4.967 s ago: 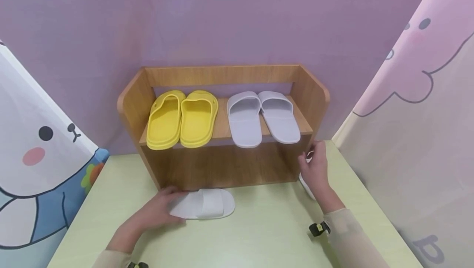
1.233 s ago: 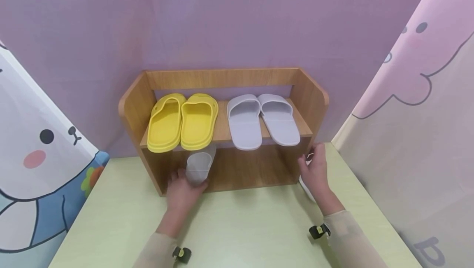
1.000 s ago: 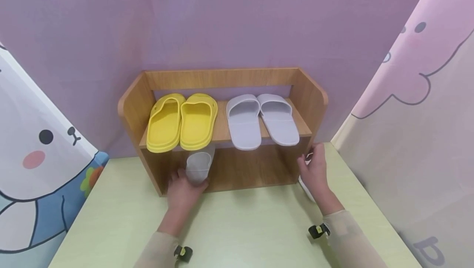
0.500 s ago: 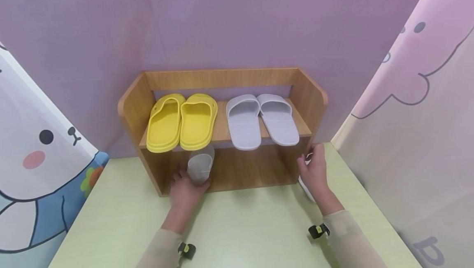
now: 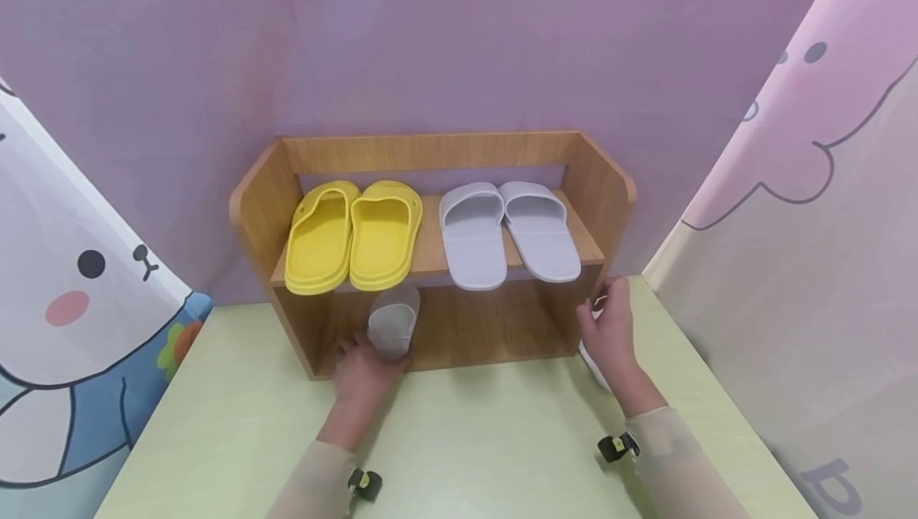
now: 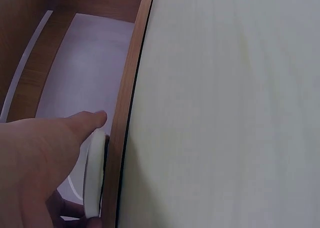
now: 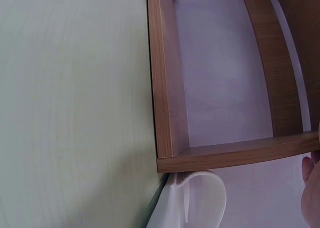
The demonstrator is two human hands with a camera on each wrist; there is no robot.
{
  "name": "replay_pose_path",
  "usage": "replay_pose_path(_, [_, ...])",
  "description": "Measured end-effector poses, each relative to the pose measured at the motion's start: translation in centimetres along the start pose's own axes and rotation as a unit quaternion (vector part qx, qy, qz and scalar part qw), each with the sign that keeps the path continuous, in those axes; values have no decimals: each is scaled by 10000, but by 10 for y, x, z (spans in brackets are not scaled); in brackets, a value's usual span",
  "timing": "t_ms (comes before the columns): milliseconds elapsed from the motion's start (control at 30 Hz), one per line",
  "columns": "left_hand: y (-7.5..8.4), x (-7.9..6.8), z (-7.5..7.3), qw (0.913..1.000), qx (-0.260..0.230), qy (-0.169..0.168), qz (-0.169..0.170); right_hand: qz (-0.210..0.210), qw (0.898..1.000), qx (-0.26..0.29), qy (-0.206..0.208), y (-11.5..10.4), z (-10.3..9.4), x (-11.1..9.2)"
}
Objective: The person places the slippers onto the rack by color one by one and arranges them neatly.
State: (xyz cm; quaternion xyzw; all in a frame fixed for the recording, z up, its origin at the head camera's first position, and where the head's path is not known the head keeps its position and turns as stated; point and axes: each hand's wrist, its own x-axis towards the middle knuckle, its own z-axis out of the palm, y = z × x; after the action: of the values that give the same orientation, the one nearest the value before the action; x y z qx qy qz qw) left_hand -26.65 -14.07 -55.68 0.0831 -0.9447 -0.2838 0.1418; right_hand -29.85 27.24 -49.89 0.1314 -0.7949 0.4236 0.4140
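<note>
My left hand [image 5: 366, 375] holds the heel end of a white slipper [image 5: 394, 324] on the lower shelf of a wooden shoe rack [image 5: 495, 328]. In the left wrist view, the thumb lies over the slipper's edge [image 6: 93, 175], with fingers below, close behind the rack's front edge. At the rack's right side, my right hand [image 5: 610, 336] grips the side panel, with digits on both faces in the right wrist view. Beside that hand, another white slipper [image 7: 202, 198] stands against the outer side of the panel; the hand partly hides it in the head view.
Yellow clogs [image 5: 351, 240] sit at the left of the upper shelf, pale grey slides [image 5: 505, 236] at its right. The rack stands on a light table [image 5: 466, 439] against a purple backdrop [image 5: 459, 41]. Printed cloths hang at both sides.
Five seconds ago the left hand was at the slipper lying sideways before the rack; now the slipper is on the lower shelf, toe inward. Lately it shifted slightly right. The right hand stayed put.
</note>
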Motion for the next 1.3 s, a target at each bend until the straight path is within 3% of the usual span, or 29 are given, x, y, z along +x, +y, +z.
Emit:
replay_pose_path(700, [3, -1, -16, 9994, -25, -293, 168, 3, 10000, 66, 6, 3, 1, 1])
replay_pose_path(1067, [2, -6, -36, 9988, 64, -390, 277, -5, 10000, 45, 35, 3, 1, 0])
replay_pose_path(1300, [-5, -15, -56, 9977, -346, -434, 385, 19, 9999, 103, 15, 2, 1, 1])
